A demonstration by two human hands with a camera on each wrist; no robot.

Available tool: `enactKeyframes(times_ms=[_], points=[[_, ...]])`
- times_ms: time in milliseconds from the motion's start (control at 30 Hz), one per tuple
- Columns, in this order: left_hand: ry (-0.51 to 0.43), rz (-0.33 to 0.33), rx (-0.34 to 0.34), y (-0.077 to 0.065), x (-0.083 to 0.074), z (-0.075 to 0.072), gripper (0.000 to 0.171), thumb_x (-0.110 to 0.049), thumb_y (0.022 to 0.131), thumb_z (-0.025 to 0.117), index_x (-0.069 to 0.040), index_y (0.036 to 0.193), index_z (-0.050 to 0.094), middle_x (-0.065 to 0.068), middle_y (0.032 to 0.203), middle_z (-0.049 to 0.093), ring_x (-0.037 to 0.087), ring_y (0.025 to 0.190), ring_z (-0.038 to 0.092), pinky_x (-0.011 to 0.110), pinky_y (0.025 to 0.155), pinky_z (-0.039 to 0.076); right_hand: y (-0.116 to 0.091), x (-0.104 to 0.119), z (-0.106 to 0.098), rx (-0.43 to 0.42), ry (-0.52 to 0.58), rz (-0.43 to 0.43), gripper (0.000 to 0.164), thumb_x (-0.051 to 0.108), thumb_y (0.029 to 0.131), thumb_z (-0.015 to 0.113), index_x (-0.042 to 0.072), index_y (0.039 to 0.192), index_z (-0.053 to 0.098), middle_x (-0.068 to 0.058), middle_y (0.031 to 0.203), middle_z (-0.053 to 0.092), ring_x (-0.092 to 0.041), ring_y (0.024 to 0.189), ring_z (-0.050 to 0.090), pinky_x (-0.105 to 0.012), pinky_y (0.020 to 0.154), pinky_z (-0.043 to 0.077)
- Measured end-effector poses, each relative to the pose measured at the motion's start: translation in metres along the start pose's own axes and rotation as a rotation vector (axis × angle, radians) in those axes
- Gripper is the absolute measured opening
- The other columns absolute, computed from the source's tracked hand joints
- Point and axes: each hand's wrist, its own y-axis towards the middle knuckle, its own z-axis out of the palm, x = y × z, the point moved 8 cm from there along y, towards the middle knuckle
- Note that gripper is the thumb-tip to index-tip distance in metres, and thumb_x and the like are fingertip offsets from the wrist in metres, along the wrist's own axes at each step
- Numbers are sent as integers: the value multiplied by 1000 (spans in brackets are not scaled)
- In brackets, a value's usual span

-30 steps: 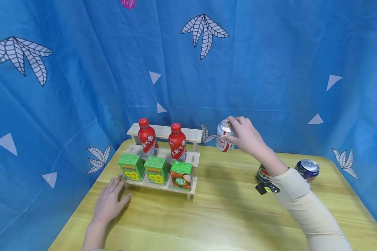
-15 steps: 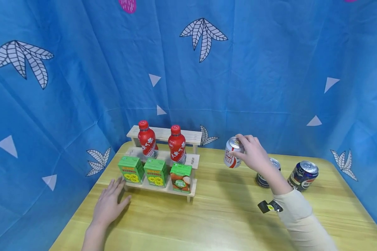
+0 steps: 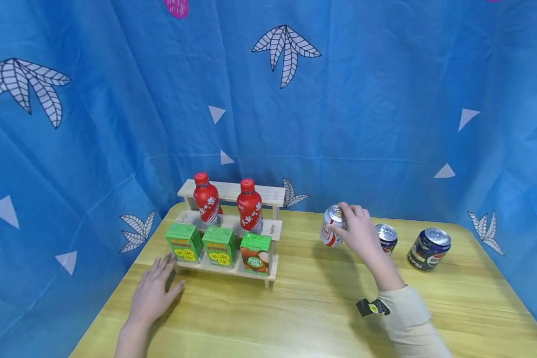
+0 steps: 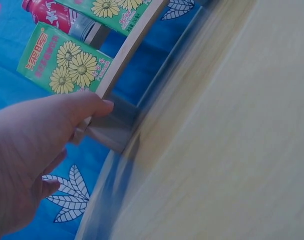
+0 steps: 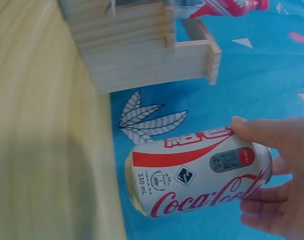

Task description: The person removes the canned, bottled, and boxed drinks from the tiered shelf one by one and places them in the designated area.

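The right hand (image 3: 360,236) grips a white-and-red drink can (image 3: 329,236) near its top, at the table's (image 3: 304,308) far side, right of a wooden shelf (image 3: 268,195); I can't tell whether its base touches wood. The left hand (image 3: 152,296) lies with fingers outstretched by the shelf's near left end. The can looks smooth, slippery and dentable, probably weighty if full, best held lightly around its upper wall.

The right hand (image 5: 296,167) grips a Coca-Cola can (image 5: 197,172), seemingly off the table (image 5: 36,110).
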Motion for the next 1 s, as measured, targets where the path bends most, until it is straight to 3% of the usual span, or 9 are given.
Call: enactKeyframes(times_ms=[633, 1000], points=[[0, -9, 6, -1, 1, 0, 74, -43, 91, 64, -5, 149, 38, 22, 157, 30, 48, 144, 24, 70, 115, 18, -7, -5, 32, -103, -72, 11, 69, 41, 80, 77, 3, 133, 54, -28, 125, 57, -45, 116, 51, -59, 96, 46], [-6, -18, 10, 0, 1, 1, 74, -45, 91, 63, -6, 149, 38, 21, 158, 30, 47, 145, 23, 69, 115, 18, -8, -7, 36, -89, -86, 26, 72, 42, 80, 76, 1, 135, 53, -28, 127, 56, -45, 117, 50, -58, 97, 46]])
